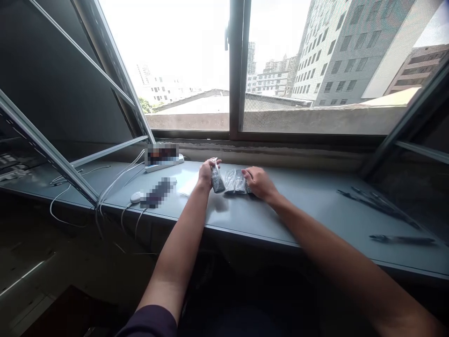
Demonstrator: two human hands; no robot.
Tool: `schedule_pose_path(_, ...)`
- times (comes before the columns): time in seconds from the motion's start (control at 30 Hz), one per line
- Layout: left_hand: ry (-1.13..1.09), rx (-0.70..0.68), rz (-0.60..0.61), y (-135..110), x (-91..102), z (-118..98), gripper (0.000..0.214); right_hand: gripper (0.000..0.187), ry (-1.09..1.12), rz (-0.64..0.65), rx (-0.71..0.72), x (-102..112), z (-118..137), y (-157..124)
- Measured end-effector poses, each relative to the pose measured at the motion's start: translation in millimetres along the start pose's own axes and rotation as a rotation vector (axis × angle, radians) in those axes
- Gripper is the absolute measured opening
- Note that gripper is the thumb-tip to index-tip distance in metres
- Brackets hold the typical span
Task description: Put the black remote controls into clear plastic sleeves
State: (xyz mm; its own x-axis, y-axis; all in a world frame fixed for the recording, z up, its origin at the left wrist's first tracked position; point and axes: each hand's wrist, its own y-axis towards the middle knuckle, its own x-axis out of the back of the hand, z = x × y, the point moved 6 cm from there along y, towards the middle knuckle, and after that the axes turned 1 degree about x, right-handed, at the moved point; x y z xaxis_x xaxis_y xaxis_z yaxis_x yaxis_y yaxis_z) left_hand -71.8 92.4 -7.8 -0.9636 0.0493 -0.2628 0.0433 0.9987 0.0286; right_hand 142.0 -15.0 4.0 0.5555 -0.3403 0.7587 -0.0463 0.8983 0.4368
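My left hand (206, 174) grips the top of a small clear plastic bag (217, 180) with dark grey contents; it hangs tilted just over the tabletop. To its right, two similar bags, a left one (229, 181) and a right one (240, 181), lie side by side on the table. Closed fingers of my right hand (261, 181) are at the right end of this row, thumb against the edge of the right bag. Part of another dark packet (249, 190) shows beneath that hand, mostly covered by it. What fills the bags is too small to tell.
On the grey table (280, 224), a white sheet (187, 187) lies left of my hands. Farther left are a white power strip (164, 164), a round white charger (136, 197) and loose cables. Several dark pen-like tools (379, 206) lie right. Metal shelf frames flank the window.
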Motion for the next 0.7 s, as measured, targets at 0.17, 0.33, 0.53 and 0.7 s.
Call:
schedule_pose_path(0.17,-0.181,-0.001,0.146,-6,-23.6,0,0.041,0.061,0.531,0.095,-0.015,-3,12,1)
schedule_pose_path(0.33,-0.232,0.012,0.267,-18,-46.9,9,0.029,0.056,1.05,0.306,-0.186,-23,18,-2)
schedule_pose_path(0.53,-0.179,-0.05,0.25,-21,-48.7,7,0.026,0.03,1.295,0.581,-0.426,-25,18,-15)
schedule_pose_path(0.7,-0.143,-0.01,0.288,-23,-52.1,9,0.036,0.016,1.352,0.722,-0.449,-22,22,-21)
